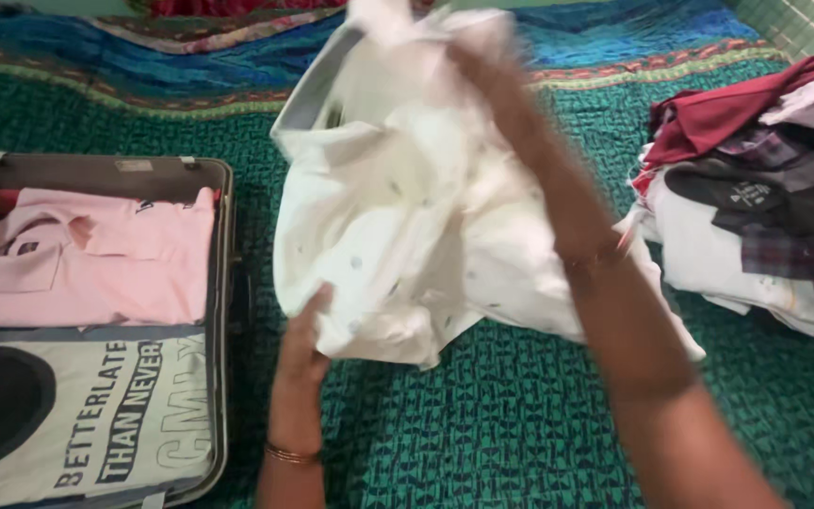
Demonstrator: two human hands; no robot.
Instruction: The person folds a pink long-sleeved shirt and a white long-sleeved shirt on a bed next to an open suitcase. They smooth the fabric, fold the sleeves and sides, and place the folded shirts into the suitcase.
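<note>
White shirt [407, 207] gripped by both hands: left [305, 330] at hem, right [492, 71] up top; shake flat before folding.

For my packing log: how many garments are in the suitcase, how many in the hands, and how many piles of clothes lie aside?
In suitcase: 2, pink shirt and printed shirt
In left hand and right hand: 1, white shirt
Pile: 1
Total: 4

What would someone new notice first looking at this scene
A crumpled white shirt fills the centre, held above the green patterned bedspread by the left hand at its lower edge and the right hand near its top. An open suitcase with folded shirts lies left, a clothes pile right.
</note>
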